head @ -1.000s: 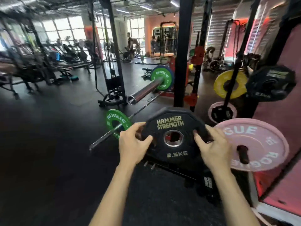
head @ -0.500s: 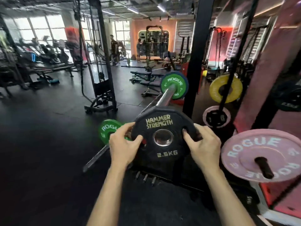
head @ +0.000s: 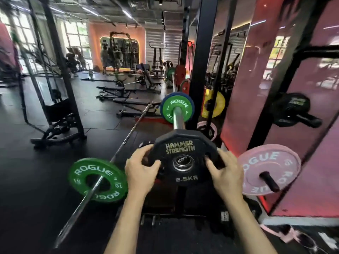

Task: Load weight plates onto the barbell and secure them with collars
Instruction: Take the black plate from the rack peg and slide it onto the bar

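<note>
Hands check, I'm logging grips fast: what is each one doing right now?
Left hand: grips the left edge of the black 2.5 kg plate.
Right hand: grips the same plate's right edge.

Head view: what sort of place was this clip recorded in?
A commercial gym's free-weight area, most likely. Both hands hold a black 2.5 kg plate at the end of a barbell sleeve that already carries a green plate; benches and black rack uprights stand around.

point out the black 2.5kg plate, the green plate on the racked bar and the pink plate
black 2.5kg plate (head: 180, 147): head view, on its upper face lettering
green plate (head: 171, 107): head view, upper left face
pink plate (head: 256, 160): head view, upper face
</note>
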Demonstrator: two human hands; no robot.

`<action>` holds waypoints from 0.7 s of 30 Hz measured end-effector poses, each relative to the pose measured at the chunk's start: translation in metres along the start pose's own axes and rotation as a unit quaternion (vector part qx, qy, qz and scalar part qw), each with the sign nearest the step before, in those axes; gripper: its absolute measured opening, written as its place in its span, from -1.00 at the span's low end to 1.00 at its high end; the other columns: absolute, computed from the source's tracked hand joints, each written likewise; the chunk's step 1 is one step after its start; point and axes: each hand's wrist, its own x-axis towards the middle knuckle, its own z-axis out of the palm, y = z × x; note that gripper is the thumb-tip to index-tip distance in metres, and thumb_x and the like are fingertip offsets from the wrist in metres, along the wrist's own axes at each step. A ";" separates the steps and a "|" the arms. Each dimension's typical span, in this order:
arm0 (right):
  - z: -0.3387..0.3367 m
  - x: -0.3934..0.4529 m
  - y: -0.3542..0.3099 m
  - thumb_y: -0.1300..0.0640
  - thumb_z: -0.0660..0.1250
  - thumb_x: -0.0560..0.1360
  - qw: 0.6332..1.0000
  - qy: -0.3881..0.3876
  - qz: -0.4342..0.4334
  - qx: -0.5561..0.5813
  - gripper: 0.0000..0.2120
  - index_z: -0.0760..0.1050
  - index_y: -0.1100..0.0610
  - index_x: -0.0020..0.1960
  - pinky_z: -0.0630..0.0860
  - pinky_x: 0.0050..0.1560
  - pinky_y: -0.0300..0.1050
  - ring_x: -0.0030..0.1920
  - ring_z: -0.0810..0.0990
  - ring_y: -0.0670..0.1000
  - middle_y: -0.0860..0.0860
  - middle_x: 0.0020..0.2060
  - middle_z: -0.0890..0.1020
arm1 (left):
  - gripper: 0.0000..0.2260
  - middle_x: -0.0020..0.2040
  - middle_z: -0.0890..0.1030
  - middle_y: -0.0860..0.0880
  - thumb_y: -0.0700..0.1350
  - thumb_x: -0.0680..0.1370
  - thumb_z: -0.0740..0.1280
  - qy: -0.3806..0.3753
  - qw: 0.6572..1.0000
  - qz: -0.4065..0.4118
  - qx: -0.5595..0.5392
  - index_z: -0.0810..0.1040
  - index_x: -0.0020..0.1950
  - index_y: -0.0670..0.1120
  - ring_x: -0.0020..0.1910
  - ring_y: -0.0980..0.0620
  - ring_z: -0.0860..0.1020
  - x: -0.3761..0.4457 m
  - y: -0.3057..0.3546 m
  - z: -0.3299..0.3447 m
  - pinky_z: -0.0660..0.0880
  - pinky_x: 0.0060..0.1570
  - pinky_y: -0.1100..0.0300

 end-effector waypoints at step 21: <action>0.024 0.002 0.005 -0.24 0.37 0.45 0.993 -0.051 0.103 0.012 -0.37 0.35 -0.06 0.44 0.44 0.26 0.07 0.25 0.46 -0.02 -0.10 0.18 0.50 | -0.42 0.13 0.51 0.19 0.25 0.39 0.43 -0.030 0.999 0.041 -0.018 0.45 0.37 0.11 0.03 0.18 0.50 0.017 -0.025 0.000 0.49 0.16 -0.09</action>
